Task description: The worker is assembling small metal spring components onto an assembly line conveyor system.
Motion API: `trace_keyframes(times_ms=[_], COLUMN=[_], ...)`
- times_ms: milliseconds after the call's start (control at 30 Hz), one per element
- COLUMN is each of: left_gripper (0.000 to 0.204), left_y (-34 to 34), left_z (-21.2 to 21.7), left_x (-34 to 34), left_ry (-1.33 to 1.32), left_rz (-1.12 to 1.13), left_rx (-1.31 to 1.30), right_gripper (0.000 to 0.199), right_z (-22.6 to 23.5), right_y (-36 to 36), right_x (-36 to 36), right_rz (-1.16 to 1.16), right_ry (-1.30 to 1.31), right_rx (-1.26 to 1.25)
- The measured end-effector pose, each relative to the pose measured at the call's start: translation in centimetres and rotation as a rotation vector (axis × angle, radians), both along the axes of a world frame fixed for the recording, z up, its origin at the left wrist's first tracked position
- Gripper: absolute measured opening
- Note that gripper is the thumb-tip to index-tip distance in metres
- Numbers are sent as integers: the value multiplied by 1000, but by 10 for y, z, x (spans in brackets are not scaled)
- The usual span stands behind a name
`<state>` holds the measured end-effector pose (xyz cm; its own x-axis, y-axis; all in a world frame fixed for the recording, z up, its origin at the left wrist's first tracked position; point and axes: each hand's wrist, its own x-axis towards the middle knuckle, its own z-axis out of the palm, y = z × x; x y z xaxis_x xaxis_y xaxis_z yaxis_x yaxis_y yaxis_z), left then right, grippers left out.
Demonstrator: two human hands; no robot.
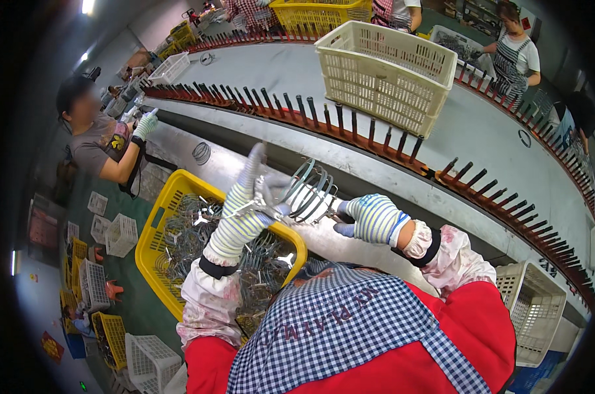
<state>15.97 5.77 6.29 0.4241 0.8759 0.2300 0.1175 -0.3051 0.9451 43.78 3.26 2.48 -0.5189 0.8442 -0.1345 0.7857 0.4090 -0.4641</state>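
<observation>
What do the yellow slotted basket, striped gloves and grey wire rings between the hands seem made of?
Yellow slotted basket: probably plastic, slightly glossy, slots seemingly moulded in.
Striped pale gloves: seemingly knitted fabric, matte, fitting closely.
Grey wire rings: likely metal, thin with glints; any coating is unclear.

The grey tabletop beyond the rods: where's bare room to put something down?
The grey tabletop is bare left of the cream crate, up to the small wire loop, and right of the crate, up to the dark ring. Crowded: the yellow basket, full of wire parts, and between the left hand and right hand.
</observation>
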Motion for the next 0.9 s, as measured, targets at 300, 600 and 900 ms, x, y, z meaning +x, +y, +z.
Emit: trace_keyframes(times_ms=[300, 600, 900], left_gripper=[111, 109, 108], left_y=[-6, 0, -2], left_z=[-9, -25, -14], left_x=[14, 12, 16], left_ry=[-55, -198, -41], left_rz=[-59, -71, -57], left_rx=[-57, 28, 67], right_gripper=[39, 37, 39], right_z=[-5, -6, -9], right_y=[8, 9, 7], right_x=[5, 8, 4], right_rz=[48, 35, 31], right_ry=[83, 76, 97], right_rx=[93, 111, 80])
